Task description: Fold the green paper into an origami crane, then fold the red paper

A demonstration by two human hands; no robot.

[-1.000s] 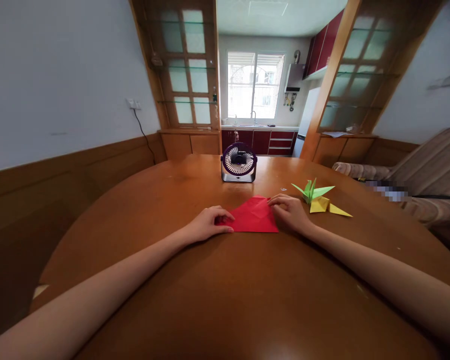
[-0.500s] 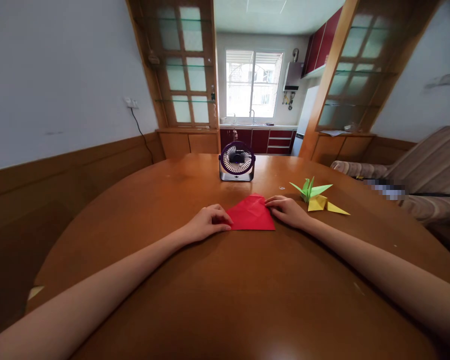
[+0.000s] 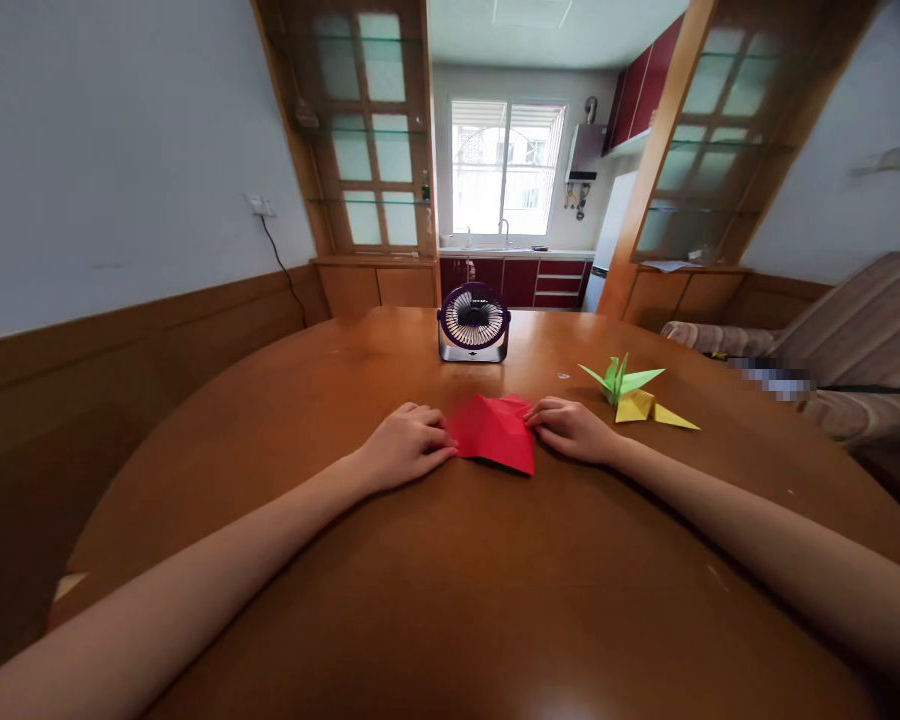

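Your wooden worktop (image 3: 450, 560) carries a small purple fan (image 3: 473, 322) at the far side and green and yellow paper cranes (image 3: 634, 392) to the right, all unmoved. Between your hands, the red paper (image 3: 495, 432) has gone from a flat triangle to a narrower, partly lifted shape. Your left hand (image 3: 405, 445) pinches its left edge and your right hand (image 3: 570, 428) pinches its right corner, both drawn closer together than a moment ago.

We sit in a room with grey walls (image 3: 120, 150) over wood panelling (image 3: 120, 350). Ahead, glass-paned partitions (image 3: 360, 150) frame a kitchen with a bright window (image 3: 506, 165); a striped sofa (image 3: 855, 340) stands right.
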